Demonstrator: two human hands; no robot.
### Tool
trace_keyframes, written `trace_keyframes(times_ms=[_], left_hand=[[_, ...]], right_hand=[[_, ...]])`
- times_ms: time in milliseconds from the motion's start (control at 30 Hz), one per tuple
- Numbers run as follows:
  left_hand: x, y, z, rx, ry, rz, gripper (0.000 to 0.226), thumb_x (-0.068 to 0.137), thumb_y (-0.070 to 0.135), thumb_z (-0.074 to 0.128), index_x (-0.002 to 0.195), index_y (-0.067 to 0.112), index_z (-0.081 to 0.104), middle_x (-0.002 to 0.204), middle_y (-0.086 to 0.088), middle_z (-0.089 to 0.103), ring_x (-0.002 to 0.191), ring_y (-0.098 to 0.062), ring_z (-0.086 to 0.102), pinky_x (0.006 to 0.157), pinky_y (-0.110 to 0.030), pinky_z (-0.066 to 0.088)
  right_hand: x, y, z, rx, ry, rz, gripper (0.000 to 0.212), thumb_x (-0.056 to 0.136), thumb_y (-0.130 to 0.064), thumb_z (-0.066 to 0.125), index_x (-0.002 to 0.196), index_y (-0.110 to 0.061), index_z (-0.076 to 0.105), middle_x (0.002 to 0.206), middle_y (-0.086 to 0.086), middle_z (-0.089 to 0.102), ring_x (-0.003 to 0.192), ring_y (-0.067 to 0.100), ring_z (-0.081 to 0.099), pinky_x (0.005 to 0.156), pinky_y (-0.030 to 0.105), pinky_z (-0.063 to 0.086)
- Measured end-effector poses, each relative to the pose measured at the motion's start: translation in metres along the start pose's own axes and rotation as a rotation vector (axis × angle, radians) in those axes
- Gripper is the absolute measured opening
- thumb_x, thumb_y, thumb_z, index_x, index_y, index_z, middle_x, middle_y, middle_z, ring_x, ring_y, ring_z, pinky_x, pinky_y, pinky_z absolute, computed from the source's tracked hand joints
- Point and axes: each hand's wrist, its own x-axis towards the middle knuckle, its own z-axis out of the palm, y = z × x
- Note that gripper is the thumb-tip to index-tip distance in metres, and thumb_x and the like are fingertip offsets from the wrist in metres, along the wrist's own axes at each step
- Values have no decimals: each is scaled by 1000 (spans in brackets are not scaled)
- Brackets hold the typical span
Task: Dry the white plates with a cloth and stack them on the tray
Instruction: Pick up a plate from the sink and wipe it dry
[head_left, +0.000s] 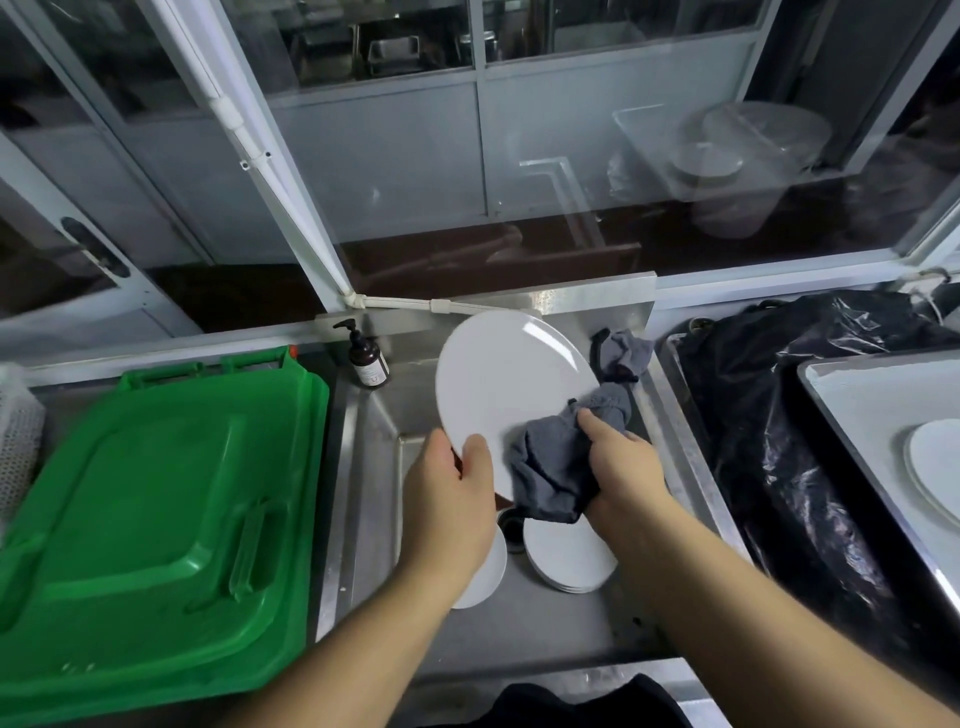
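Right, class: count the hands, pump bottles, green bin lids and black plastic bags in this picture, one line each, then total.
Hands: 2, the left hand holding a white plate, the right hand gripping a grey cloth
Pump bottles: 1
Green bin lids: 1
Black plastic bags: 1
Total: 5

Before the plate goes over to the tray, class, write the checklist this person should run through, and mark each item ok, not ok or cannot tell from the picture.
1. Left hand has a firm grip on the held plate at its lower rim, thumb on the face: ok.
2. Right hand presses the grey cloth against the plate: ok.
3. Plate face fully dry: cannot tell.
4. Plate's back wiped: cannot tell, hidden.
5. Tray on the right has room, one plate already on it: ok.
6. Plates left in the sink, a stack below the hands: not ok, still waiting.
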Motion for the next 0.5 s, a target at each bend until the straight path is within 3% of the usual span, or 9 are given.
trace_keyframes(times_ms=[33, 100, 167, 267, 300, 433, 500], left_hand=[[2, -2, -2, -45, -50, -58, 14, 96, 35, 57, 94, 23, 63, 84, 5, 74, 77, -22, 73, 68, -35, 64], [7, -1, -6, -149, -129, -157, 26, 81, 39, 63, 102, 24, 65, 97, 1, 77, 92, -33, 75, 80, -58, 64], [17, 0, -13, -263, -178, -232, 44, 68, 48, 69, 106, 25, 69, 104, -4, 79, 97, -34, 76, 78, -57, 65], [36, 4, -31, -271, -223, -232, 49, 59, 55, 72, 98, 27, 75, 99, -6, 81, 90, -29, 78, 62, -38, 62], [40, 5, -35, -246, -246, -230, 52, 58, 55, 72, 99, 24, 75, 100, -9, 80, 92, -33, 78, 64, -39, 62], [46, 10, -41, -126, -251, -131, 70, 67, 61, 68, 108, 4, 71, 112, -23, 75, 112, -47, 69, 100, -64, 55], [43, 12, -39, -74, -213, -80, 63, 72, 64, 62, 103, 10, 73, 107, -15, 78, 108, -43, 71, 98, -67, 55]], right_hand=[[1, -1, -3, -2, -9, -14, 20, 95, -25, 81, 107, -11, 74, 92, 9, 83, 77, 30, 81, 70, 49, 68], [2, -5, -8, -38, -39, -61, 18, 96, -22, 79, 106, -9, 75, 95, 11, 83, 84, 32, 82, 79, 53, 67], [1, -13, -12, -117, -83, -156, 11, 96, -21, 79, 99, -11, 76, 95, 11, 83, 89, 32, 81, 82, 49, 67], [-2, -35, -18, -343, -194, -383, 9, 95, -21, 79, 97, -12, 78, 97, 11, 82, 89, 27, 80, 77, 40, 65], [-3, -43, -18, -418, -233, -445, 9, 95, -22, 79, 96, -12, 78, 96, 11, 81, 87, 24, 80, 76, 38, 65], [-7, -64, -11, -536, -298, -549, 10, 95, -23, 80, 98, -14, 79, 92, 7, 82, 89, 27, 80, 80, 41, 65], [-8, -65, -5, -487, -244, -532, 13, 95, -26, 80, 100, -14, 78, 92, 4, 82, 88, 25, 80, 78, 39, 65]])
